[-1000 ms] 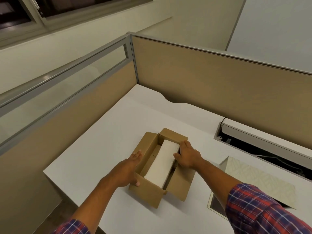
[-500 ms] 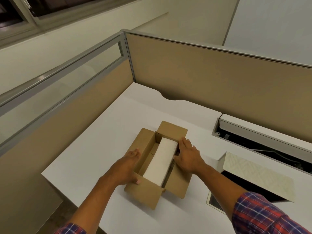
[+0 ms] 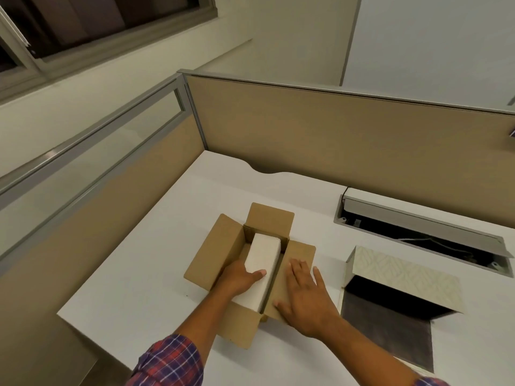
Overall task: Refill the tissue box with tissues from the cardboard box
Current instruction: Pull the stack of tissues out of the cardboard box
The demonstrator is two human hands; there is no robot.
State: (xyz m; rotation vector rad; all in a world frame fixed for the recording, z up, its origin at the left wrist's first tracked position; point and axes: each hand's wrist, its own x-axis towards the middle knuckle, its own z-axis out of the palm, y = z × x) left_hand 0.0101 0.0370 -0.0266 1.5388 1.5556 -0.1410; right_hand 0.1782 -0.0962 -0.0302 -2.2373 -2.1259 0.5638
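An open brown cardboard box (image 3: 214, 257) sits on the white desk with its flaps spread out. Inside lies a long white block of tissues (image 3: 262, 260), its near end raised above the box's rim. My left hand (image 3: 239, 277) reaches into the box and grips the block's near left side, thumb on top. My right hand (image 3: 303, 296) lies flat, fingers spread, on the box's right flap. The tissue box (image 3: 401, 277), with a pale patterned lid standing open over a dark inside, is to the right of the cardboard box.
Beige partition panels (image 3: 334, 140) wall the white desk (image 3: 145, 263) at the back and left. A cable tray with its grey lid raised (image 3: 418, 227) is sunk into the desk behind the tissue box. The desk's near left corner ends at a drop.
My left hand went from the box's left wall onto the tissue block, whose near end has risen. My right hand moved off the block onto the right flap.
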